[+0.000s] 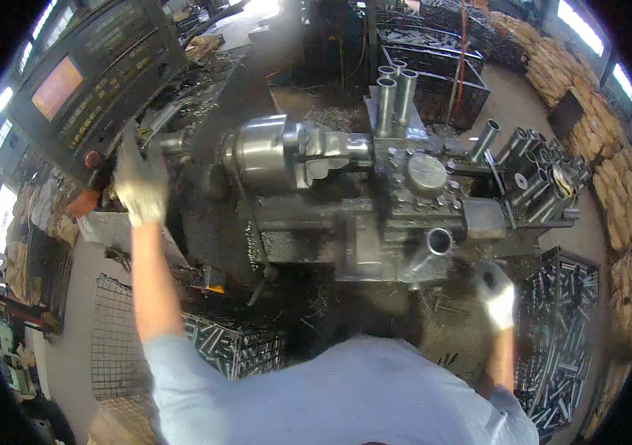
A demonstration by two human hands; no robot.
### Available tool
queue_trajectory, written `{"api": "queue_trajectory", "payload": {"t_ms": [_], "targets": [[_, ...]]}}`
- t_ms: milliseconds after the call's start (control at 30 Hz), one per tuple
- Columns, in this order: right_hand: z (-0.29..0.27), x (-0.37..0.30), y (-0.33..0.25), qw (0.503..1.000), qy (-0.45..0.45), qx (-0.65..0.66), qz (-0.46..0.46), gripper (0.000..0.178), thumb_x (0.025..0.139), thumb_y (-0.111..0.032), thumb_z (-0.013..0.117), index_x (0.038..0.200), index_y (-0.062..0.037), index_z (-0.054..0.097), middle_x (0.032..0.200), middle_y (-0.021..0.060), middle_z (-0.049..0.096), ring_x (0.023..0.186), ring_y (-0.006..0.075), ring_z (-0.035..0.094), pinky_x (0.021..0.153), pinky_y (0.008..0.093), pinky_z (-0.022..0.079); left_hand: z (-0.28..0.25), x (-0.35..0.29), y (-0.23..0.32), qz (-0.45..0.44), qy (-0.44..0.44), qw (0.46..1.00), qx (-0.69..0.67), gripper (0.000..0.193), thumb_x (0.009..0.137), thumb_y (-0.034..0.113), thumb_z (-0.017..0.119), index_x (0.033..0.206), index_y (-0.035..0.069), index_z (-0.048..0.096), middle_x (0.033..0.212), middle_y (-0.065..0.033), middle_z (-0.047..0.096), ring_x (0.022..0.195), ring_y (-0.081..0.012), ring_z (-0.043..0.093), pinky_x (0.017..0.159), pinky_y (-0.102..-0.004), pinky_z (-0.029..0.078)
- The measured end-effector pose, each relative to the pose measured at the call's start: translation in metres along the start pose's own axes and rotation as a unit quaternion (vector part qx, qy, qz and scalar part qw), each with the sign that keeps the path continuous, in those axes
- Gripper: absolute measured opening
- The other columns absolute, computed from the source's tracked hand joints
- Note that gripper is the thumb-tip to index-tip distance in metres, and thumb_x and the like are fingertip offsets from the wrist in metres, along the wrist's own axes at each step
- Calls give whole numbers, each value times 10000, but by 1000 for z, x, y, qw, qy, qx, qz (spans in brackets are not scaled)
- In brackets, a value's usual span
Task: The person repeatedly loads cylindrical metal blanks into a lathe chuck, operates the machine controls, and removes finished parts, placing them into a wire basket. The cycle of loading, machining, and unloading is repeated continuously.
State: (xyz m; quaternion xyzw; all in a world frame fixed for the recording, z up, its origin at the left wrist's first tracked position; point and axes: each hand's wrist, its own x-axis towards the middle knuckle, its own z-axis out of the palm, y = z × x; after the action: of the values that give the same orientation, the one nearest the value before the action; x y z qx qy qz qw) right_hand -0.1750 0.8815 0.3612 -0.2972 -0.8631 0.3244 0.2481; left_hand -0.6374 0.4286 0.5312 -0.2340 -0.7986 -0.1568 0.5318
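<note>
Standing on end behind the round turret, several tubes are probably set upright so they neither roll nor stray from reach; the gloved left hand is raised beside the reddish knob, its fingers extended and apparently holding nothing; a tilted tube rests at the machine's front, mouth upward, perhaps for easy grasping; the gloved right hand hangs just right of it, well apart from the left; I can't make out its grip.
</note>
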Motion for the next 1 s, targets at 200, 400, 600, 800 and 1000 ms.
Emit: {"api": "queue_trajectory", "payload": {"t_ms": [200, 400, 600, 800, 1000], "targets": [[36, 19, 15, 993, -94, 70, 6, 535, 825, -130, 746, 1333, -1, 637, 1113, 155, 755, 1036, 209, 732, 908, 328, 567, -92, -293, 196, -178, -341, 877, -288, 216, 903, 186, 764, 1091, 78, 769, 1045, -177, 761, 959, -364, 743, 811, -430, 605], [94, 50, 7, 968, -224, 70, -93, 451, 762, -200, 827, 1156, -15, 709, 985, 157, 774, 869, 258, 742, 801, 385, 568, -203, -439, 257, -381, -639, 657, -125, 464, 936, 431, 702, 1267, 105, 691, 1156, -205, 735, 1083, -412, 700, 915, -500, 567], [151, -44, -40, 884, -349, 254, -180, 75, 859, -63, 715, 894, 0, 735, 832, 107, 774, 721, 180, 729, 701, 332, 576, -332, -503, 274, -512, -476, 710, -88, 452, 957, 393, 679, 1319, 122, 677, 1131, -202, 745, 1056, -420, 711, 885, -501, 583], [221, -288, -131, 727, -562, -55, -391, 429, 750, -437, 862, 871, -37, 765, 767, 184, 743, 735, 368, 751, 690, 431, 592, -535, -619, 319, -701, -335, 626, 65, 483, 953, 448, 682, 1336, 154, 676, 1261, -170, 720, 1131, -395, 692, 959, -475, 565], [230, -534, -210, 425, -725, 5, -542, 497, 788, -413, 845, 1139, -99, 686, 976, 205, 759, 932, 402, 740, 812, 482, 589, -704, -706, 435, -902, -58, 369, 215, 456, 963, 470, 657, 1311, 176, 691, 1248, -197, 723, 1191, -390, 675, 1009, -456, 531]]}}
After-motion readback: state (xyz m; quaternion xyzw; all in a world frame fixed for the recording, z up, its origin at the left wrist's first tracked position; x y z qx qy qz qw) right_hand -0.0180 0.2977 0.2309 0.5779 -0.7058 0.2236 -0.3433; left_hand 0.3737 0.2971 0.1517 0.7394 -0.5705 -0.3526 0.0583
